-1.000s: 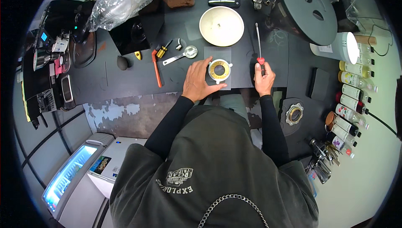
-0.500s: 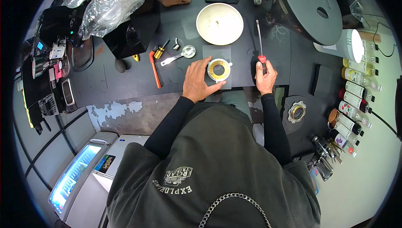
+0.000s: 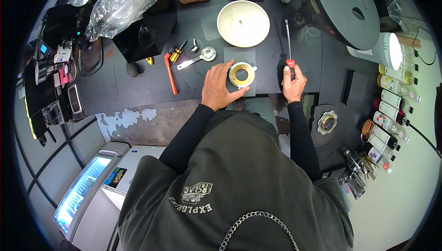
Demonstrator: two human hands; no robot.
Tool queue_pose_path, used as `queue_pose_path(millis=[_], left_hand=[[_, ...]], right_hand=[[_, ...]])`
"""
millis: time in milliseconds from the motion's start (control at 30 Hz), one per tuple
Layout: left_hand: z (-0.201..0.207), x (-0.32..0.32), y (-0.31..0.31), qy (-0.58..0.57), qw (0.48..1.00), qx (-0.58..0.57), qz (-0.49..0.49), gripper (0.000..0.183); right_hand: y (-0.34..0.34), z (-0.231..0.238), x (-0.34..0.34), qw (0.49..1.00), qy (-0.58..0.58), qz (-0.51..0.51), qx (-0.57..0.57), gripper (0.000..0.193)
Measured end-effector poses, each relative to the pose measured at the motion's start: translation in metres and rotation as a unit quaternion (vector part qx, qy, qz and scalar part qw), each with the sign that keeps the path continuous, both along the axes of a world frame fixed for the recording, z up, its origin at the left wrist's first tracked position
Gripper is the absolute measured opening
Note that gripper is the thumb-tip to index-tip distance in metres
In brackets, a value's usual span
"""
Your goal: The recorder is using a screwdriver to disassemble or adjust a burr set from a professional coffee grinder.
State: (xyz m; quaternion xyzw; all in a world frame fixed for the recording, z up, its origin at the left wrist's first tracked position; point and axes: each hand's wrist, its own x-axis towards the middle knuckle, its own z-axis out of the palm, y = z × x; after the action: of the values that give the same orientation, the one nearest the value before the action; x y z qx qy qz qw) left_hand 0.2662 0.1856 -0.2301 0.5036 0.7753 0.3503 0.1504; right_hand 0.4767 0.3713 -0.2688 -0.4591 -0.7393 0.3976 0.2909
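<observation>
My left hand curves round the left side of a gold ring-shaped grinder burr in a silver-white carrier, thumb at its near edge and fingers at its far edge. The burr lies on a grey ribbed mat, with its round central opening facing up. To the right, my right hand is closed on the red-and-black handle of a long screwdriver. Its shaft points away from me, and its tip is well apart from the burr.
Left of the mat lie a measuring spoon, an orange-handled tool and a yellow-black screwdriver. A cream bowl sits beyond the mat. A big dark lid, a notched collar and several bottles are at the right.
The whole view has shifted slightly. Both hands keep their grips, and the burr and screwdriver show almost no movement.
</observation>
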Motion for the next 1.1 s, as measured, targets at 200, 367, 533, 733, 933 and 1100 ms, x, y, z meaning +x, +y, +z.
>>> queue_pose_path(millis=[200, 367, 533, 733, 933, 1100], left_hand=[[0.003, 0.000, 0.001, 0.011, 1.000, 0.001, -0.001, 0.088], [0.002, 0.000, 0.001, 0.011, 1.000, 0.007, 0.000, 0.088], [0.003, 0.001, 0.002, 0.006, 1.000, 0.014, 0.002, 0.087], [0.003, 0.000, 0.001, 0.008, 1.000, 0.017, 0.005, 0.087], [0.003, 0.000, 0.001, 0.010, 1.000, 0.010, 0.003, 0.087], [0.001, 0.001, -0.001, 0.007, 1.000, 0.003, 0.006, 0.086]], right_hand=[[0.000, -0.003, 0.000, 1.000, 0.002, -0.004, 0.000, 0.028], [0.000, -0.006, 0.002, 1.000, 0.005, -0.011, -0.015, 0.028], [0.002, -0.012, 0.005, 1.000, 0.007, -0.006, 0.005, 0.027], [-0.001, 0.002, -0.004, 0.999, 0.035, -0.012, -0.017, 0.025], [0.003, -0.010, 0.005, 1.000, 0.001, -0.005, -0.002, 0.026], [-0.001, 0.001, -0.002, 1.000, 0.017, -0.009, -0.020, 0.026]])
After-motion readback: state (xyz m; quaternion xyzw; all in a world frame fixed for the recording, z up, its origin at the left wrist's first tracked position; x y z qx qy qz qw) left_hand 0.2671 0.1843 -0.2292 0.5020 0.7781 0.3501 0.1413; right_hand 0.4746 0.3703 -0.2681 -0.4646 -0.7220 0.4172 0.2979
